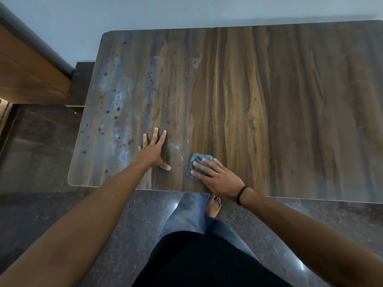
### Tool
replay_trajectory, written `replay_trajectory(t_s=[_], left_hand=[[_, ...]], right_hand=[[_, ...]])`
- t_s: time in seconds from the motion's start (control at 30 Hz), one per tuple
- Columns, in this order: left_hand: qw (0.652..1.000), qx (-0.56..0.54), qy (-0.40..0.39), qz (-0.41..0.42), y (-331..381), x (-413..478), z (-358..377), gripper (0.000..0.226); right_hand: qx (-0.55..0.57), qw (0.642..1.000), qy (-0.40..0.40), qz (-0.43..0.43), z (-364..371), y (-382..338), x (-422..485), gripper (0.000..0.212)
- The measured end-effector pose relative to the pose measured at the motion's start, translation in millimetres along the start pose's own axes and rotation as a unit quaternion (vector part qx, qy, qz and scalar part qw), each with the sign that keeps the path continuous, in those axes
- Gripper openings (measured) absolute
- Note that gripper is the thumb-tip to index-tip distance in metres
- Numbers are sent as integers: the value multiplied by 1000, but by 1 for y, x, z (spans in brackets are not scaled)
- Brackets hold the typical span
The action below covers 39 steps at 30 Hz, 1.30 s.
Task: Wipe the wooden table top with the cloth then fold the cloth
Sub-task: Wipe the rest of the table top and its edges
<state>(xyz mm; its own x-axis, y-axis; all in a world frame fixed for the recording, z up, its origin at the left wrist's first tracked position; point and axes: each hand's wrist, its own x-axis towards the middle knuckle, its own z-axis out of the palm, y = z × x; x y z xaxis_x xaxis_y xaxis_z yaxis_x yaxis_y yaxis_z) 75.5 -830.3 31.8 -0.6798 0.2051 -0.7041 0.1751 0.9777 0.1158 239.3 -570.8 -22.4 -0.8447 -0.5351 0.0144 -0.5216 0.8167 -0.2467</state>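
A wooden surface (pixel 269 100) with streaky brown grain fills most of the view, its far edge against a pale wall (pixel 145 11) and its near edge running just above the person's legs. The left part of the top looks dull and smeared, with whitish hazy patches (pixel 122 96) and a scatter of small dark spots (pixel 107 111), while the right part shows cleaner, warmer grain. Below and to the left lies a dark, polished speckled floor (pixel 41 152) that throws back small points of light. At the far left a wooden piece of furniture (pixel 27 75) with a rounded grey rail stands against the wall. The person wears a dark top and blue jeans (pixel 186 216), and a bare foot (pixel 213 206) shows under the near edge of the surface. Both bare forearms reach forward from the bottom corners. The left hand (pixel 154 151) lies flat on the surface with fingers spread and thumb out, grasping nothing. The right hand (pixel 217 177), with a black band (pixel 241 194) around its wrist, presses down palm-first with fingers extended over a bunched grey-blue cloth (pixel 196 162), covering its near side. The cloth sits on the surface close to the near edge, just beside and to the right of the left hand, crumpled, not folded.
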Motion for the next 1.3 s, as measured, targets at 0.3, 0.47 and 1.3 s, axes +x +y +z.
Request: replay_trajectory(t_s=[0.3, 0.47, 1.3], left_hand=[[1000, -28, 2, -2, -4, 0, 3, 147], [999, -35, 0, 9, -5, -3, 6, 146], [998, -60, 19, 28, -40, -27, 32, 145]], right_hand=[[35, 977, 42, 207, -1, -15, 1, 57], [-47, 997, -40, -46, -6, 14, -23, 61], [67, 954, -19, 291, -13, -40, 35, 53]])
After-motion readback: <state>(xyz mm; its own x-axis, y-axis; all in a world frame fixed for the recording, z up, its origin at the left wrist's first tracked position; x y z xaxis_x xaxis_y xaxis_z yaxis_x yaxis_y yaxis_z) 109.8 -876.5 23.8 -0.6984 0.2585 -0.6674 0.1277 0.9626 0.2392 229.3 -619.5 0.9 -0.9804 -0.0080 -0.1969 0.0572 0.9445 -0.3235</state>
